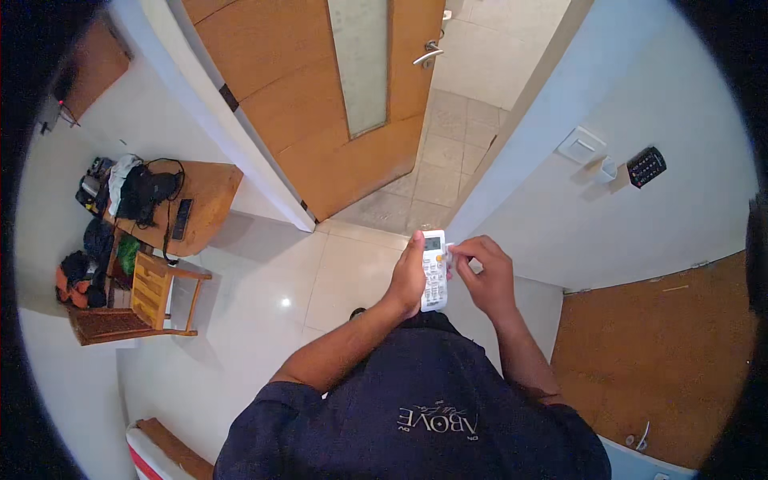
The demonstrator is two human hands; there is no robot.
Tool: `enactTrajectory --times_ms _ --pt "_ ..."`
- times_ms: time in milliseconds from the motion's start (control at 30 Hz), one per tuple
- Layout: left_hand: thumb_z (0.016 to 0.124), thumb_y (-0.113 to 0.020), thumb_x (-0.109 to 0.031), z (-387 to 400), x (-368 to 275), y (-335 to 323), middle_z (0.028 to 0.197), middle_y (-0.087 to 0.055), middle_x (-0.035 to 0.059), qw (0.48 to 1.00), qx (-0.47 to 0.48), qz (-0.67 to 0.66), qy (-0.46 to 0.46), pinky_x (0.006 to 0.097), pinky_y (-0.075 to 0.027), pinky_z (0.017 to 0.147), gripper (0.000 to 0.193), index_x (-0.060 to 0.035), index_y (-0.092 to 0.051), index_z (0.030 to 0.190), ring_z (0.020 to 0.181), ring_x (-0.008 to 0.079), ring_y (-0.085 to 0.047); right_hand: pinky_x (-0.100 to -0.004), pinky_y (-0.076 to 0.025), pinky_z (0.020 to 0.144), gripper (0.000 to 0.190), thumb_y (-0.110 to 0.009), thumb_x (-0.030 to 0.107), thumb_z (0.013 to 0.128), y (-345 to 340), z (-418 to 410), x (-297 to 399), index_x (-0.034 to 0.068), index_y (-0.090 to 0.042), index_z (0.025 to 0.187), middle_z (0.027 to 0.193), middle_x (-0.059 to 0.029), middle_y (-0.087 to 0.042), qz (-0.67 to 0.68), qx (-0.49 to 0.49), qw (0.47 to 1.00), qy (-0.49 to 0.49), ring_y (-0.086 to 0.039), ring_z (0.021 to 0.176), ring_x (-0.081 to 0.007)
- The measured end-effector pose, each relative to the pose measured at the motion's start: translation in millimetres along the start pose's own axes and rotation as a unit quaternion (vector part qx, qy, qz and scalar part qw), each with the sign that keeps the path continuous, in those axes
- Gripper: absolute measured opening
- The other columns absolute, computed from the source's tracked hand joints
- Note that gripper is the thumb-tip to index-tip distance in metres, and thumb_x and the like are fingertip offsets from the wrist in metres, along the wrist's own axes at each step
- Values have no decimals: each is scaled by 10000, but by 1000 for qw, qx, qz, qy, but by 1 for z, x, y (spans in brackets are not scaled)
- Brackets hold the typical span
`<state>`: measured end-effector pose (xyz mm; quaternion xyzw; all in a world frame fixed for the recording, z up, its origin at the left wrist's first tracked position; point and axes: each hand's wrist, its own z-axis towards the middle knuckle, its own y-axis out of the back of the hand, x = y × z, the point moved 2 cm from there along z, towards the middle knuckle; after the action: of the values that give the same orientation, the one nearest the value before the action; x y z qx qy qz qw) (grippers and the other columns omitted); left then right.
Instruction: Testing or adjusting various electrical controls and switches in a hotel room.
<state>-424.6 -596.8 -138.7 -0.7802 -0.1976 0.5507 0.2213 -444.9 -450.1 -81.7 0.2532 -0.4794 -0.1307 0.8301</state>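
Note:
A white remote control [434, 276] with a small display and several buttons, one of them orange, is upright in my left hand [409, 273]. My thumb lies along its left edge, and the other fingers are mostly hidden behind it. Just right of the remote's upper part is my right hand [485, 273], its thumb and index finger pinching a small whitish, partly see-through piece [450, 249]. What this piece is, and whether it touches the remote, I cannot tell.
Ahead stands an open wooden door [300, 90]. On the right wall are a light switch [581, 144], a white holder [606, 170] and a black remote [646, 167]. At left, a wooden table [210, 180] bears cables and cloth beside a wooden chair [150, 288]. A brown door [654, 348] is at lower right.

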Motion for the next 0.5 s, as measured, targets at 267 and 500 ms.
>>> enactTrajectory --times_ms 267,500 --pt "1002 -302 -562 7 -4 3 1006 -625 113 994 -12 -106 39 376 -545 735 612 -60 -534 1262 839 223 -626 -269 -490 684 181 -639 -52 805 -15 -21 3 39 -707 946 864 -78 -636 82 1 994 -65 -612 783 -155" --pt "1010 -323 -535 1 -11 -2 928 -624 109 987 -33 -149 46 370 -540 702 569 -27 -566 1091 783 208 -628 -256 -484 673 165 -637 -48 814 -17 -28 0 36 -708 936 873 -74 -636 107 22 989 -97 -602 784 -145"
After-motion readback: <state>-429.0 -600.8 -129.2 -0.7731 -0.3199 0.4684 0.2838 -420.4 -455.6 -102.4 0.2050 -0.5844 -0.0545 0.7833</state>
